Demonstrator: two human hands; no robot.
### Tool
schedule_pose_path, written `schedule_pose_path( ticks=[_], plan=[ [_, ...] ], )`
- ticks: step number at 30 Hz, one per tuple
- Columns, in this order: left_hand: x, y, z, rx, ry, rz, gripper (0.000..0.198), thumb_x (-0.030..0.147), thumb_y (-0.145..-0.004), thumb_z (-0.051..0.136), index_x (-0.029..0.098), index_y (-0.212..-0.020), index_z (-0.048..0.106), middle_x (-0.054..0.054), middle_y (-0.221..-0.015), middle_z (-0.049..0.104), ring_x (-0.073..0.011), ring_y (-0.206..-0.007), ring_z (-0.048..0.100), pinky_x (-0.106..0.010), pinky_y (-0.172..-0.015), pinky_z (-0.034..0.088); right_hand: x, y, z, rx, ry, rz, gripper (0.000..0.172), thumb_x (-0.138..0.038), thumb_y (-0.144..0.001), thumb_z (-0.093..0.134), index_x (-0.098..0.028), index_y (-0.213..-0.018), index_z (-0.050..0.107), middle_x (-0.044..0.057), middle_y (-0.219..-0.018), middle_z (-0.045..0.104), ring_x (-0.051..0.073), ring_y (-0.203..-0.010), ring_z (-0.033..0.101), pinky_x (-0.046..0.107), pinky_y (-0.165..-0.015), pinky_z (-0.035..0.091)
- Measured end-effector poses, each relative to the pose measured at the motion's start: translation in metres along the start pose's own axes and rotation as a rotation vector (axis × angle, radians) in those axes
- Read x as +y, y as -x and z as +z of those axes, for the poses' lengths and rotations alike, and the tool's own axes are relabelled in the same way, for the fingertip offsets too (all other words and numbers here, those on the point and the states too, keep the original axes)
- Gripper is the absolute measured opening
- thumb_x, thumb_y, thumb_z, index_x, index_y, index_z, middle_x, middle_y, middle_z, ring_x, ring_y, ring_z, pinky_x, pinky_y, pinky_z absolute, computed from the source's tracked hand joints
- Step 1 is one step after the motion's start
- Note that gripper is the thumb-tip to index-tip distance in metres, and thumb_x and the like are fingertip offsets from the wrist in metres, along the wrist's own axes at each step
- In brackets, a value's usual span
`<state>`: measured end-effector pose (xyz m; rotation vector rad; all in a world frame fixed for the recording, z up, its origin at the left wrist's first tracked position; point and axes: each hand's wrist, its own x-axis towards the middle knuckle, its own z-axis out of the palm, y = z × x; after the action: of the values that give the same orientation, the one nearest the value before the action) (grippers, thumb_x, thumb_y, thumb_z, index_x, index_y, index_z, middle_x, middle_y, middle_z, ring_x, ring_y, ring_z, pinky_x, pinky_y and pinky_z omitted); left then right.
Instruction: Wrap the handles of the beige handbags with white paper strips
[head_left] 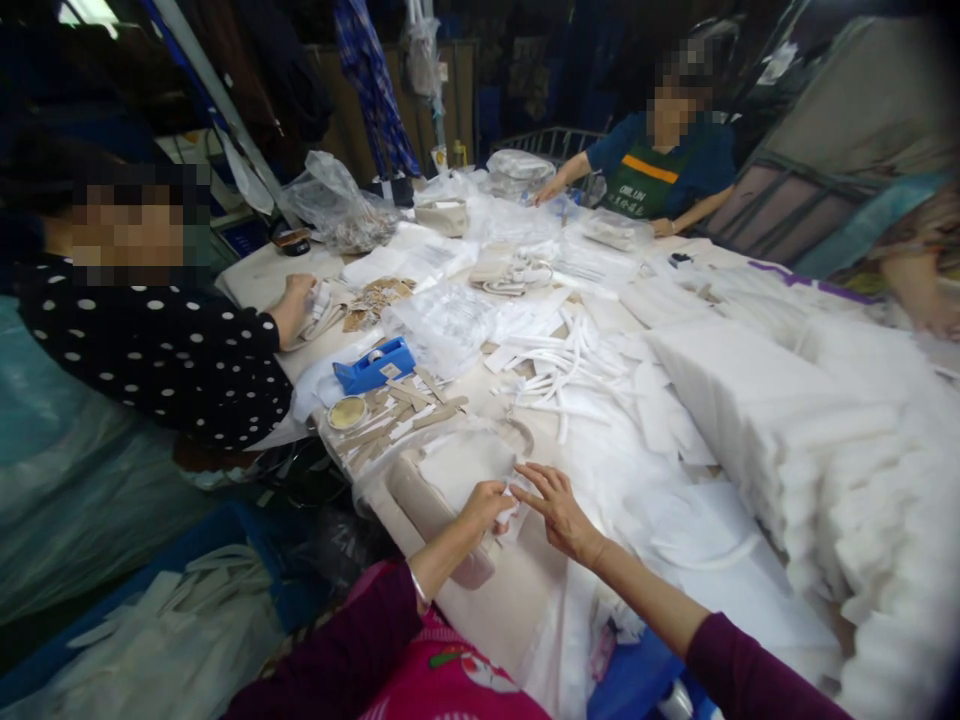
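A small white piece (509, 503) is pinched in the left hand (484, 508), above a beige padded item (424, 505). The right hand (561, 514) is held just beside it with fingers extended; whether the piece is touched by them cannot be told. Beyond the hands, the table (251, 280) is strewn with beige strips (409, 395), a blue tape dispenser (375, 366) and white tubes (559, 370). White sheets (780, 420) are stacked to the right. Two co-workers, one polka-dotted (150, 350), one aproned (645, 185), are seen across the table's left and far sides.
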<state>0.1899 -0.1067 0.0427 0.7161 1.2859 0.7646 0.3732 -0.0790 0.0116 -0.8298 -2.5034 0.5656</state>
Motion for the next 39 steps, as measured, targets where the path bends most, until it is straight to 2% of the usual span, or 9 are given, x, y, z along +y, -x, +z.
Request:
schedule_pose_path(
  ticks=[3,7,13,16,19,21,26,31,39],
  plan=[
    [-0.002,-0.006,0.002,0.019,-0.043,0.006,0.019,0.03,-0.064,0.061,0.012,-0.068,0.057,0.0,-0.058,0.055,-0.0059,-0.034,0.04,-0.02,-0.034,0.024,-0.006,0.002,-0.001,0.073,-0.095,0.133,0.078,0.001,-0.059,0.039,-0.031,-0.128,0.054,0.005,-0.146,0.036,0.027,-0.131,0.032,0.053,-0.101,0.029],
    [-0.004,-0.012,0.003,0.054,-0.094,0.004,0.021,0.032,-0.064,0.06,0.012,-0.068,0.056,-0.001,-0.057,0.055,-0.0049,-0.033,0.039,-0.019,-0.034,0.023,-0.018,0.032,-0.031,0.435,-0.388,0.51,0.058,-0.008,-0.071,0.043,-0.025,-0.125,0.056,0.008,-0.127,0.055,0.023,-0.117,0.049,0.044,-0.098,0.039],
    [-0.004,-0.015,0.005,0.019,-0.158,0.017,0.024,0.034,-0.064,0.063,0.012,-0.073,0.056,0.0,-0.061,0.058,-0.003,-0.034,0.038,-0.018,-0.034,0.023,-0.078,0.169,-0.069,1.103,-0.569,1.283,0.035,-0.034,-0.071,0.059,-0.016,-0.1,0.067,0.009,-0.099,0.068,0.019,-0.08,0.061,0.033,-0.075,0.048],
    [-0.004,-0.017,0.006,0.001,-0.172,0.02,0.027,0.036,-0.062,0.066,0.012,-0.072,0.055,0.0,-0.06,0.059,-0.0033,-0.034,0.039,-0.018,-0.034,0.023,-0.122,0.225,-0.058,1.077,-0.56,1.571,0.034,-0.039,-0.062,0.063,-0.014,-0.084,0.069,0.01,-0.085,0.07,0.017,-0.066,0.057,0.029,-0.058,0.044],
    [-0.005,-0.017,0.007,-0.004,-0.166,0.038,0.031,0.037,-0.061,0.068,0.013,-0.074,0.053,0.001,-0.06,0.06,-0.0035,-0.033,0.039,-0.018,-0.035,0.023,-0.156,0.245,-0.037,0.919,-0.675,1.76,0.035,-0.041,-0.057,0.062,-0.014,-0.078,0.066,0.009,-0.077,0.07,0.014,-0.059,0.053,0.025,-0.05,0.037],
    [-0.005,-0.016,0.008,0.017,-0.145,0.053,0.036,0.036,-0.06,0.07,0.014,-0.081,0.05,0.0,-0.061,0.062,-0.0041,-0.033,0.04,-0.018,-0.035,0.025,-0.17,0.242,-0.021,0.888,-0.732,1.817,0.036,-0.041,-0.055,0.063,-0.015,-0.079,0.063,0.008,-0.072,0.07,0.014,-0.055,0.051,0.024,-0.048,0.033],
    [-0.006,-0.015,0.009,0.04,-0.115,0.073,0.041,0.031,-0.058,0.072,0.015,-0.087,0.047,0.001,-0.06,0.063,-0.0054,-0.031,0.041,-0.018,-0.035,0.028,-0.18,0.219,0.013,1.093,-0.784,1.768,0.042,-0.04,-0.045,0.071,-0.018,-0.076,0.054,0.001,-0.055,0.062,0.017,-0.055,0.056,0.029,-0.055,0.041],
    [-0.007,-0.015,0.009,0.028,-0.127,0.098,0.04,0.032,-0.059,0.071,0.017,-0.085,0.046,0.001,-0.06,0.063,-0.006,-0.031,0.042,-0.018,-0.035,0.028,-0.189,0.207,0.021,1.24,-0.739,1.73,0.045,-0.049,-0.05,0.07,-0.021,-0.078,0.051,-0.003,-0.053,0.056,0.019,-0.057,0.058,0.032,-0.061,0.046],
    [-0.004,-0.011,0.011,0.029,-0.117,0.1,0.037,0.03,-0.061,0.069,0.018,-0.084,0.044,0.002,-0.058,0.063,-0.0063,-0.03,0.042,-0.018,-0.034,0.029,-0.244,0.203,0.052,1.364,-0.877,1.77,0.039,-0.045,-0.059,0.07,-0.016,-0.083,0.058,-0.003,-0.054,0.054,0.01,-0.046,0.039,0.023,-0.046,0.027]
  ],
)
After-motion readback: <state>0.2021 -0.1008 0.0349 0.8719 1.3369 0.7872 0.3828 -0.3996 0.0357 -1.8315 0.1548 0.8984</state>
